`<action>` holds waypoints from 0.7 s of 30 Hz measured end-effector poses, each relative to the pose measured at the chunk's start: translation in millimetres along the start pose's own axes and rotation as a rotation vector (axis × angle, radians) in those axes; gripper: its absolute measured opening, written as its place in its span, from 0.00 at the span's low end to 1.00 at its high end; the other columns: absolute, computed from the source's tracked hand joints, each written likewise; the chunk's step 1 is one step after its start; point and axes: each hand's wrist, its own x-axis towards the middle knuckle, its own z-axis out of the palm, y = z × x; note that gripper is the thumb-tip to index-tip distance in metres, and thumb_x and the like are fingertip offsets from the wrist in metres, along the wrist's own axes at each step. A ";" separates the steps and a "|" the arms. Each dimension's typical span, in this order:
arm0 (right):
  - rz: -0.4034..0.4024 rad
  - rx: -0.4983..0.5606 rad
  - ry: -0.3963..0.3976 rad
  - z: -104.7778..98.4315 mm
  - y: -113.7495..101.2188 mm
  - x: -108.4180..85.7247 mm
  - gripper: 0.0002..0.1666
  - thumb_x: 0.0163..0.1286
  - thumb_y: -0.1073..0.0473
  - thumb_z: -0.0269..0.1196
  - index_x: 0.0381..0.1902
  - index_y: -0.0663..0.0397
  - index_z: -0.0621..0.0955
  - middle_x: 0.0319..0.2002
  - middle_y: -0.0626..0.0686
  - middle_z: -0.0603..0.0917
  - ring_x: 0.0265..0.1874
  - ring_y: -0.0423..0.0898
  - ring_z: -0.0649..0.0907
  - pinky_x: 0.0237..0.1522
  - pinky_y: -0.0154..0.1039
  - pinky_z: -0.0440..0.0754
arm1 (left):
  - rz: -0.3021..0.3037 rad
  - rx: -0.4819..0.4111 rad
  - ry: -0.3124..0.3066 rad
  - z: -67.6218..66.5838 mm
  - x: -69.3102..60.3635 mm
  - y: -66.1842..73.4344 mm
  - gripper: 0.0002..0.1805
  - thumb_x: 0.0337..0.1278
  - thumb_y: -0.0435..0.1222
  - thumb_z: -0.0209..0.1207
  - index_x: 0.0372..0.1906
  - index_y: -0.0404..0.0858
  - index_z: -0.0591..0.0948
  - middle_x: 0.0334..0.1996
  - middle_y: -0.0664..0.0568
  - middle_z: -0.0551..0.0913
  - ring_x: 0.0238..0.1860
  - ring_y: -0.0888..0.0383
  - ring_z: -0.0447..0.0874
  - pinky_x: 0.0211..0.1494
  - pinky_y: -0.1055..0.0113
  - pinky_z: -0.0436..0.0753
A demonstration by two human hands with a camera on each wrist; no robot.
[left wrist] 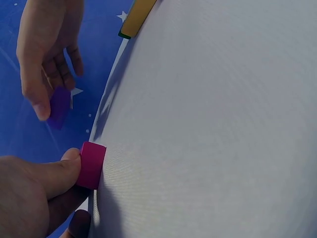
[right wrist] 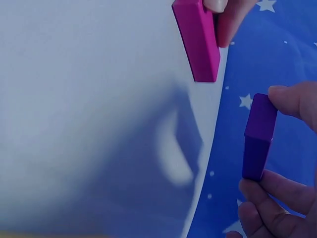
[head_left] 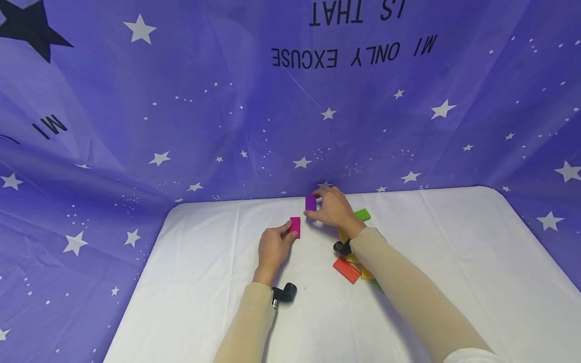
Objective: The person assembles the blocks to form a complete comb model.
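While a magenta block (head_left: pixel 295 228) is pinched by the left hand (head_left: pixel 274 247), a purple block (head_left: pixel 310 202), long axis roughly parallel, is pinched by the right hand (head_left: pixel 333 207), beyond and rightward.

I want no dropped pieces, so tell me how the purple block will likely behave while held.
The purple block looks rigid: its edges are straight despite the pinch. It is probably light, being small beside the right hand that pinches it. Pinched only at opposite ends, it might pivot if bumped.

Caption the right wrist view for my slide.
Right hand pinches a purple block; left hand holds a pink block.
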 end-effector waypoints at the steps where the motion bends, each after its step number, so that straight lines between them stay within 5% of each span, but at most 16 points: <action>1: -0.002 -0.002 -0.002 1.8 -1.6 1.4 0.42 0.56 0.36 0.71 0.60 0.59 0.81 0.55 0.56 0.85 0.61 0.57 0.76 0.66 0.51 0.71 | 0.001 0.002 0.001 0.2 0.1 -0.2 0.20 0.57 0.40 0.71 0.55 0.42 0.86 0.50 0.45 0.87 0.55 0.45 0.84 0.57 0.50 0.81; 21: -0.012 -0.019 0.002 30.2 -14.9 20.2 0.42 0.55 0.38 0.72 0.59 0.61 0.81 0.55 0.59 0.84 0.59 0.57 0.77 0.64 0.48 0.73 | 0.025 0.002 0.005 -2.1 -1.3 1.1 0.20 0.57 0.40 0.71 0.56 0.42 0.86 0.50 0.44 0.87 0.54 0.43 0.85 0.56 0.50 0.81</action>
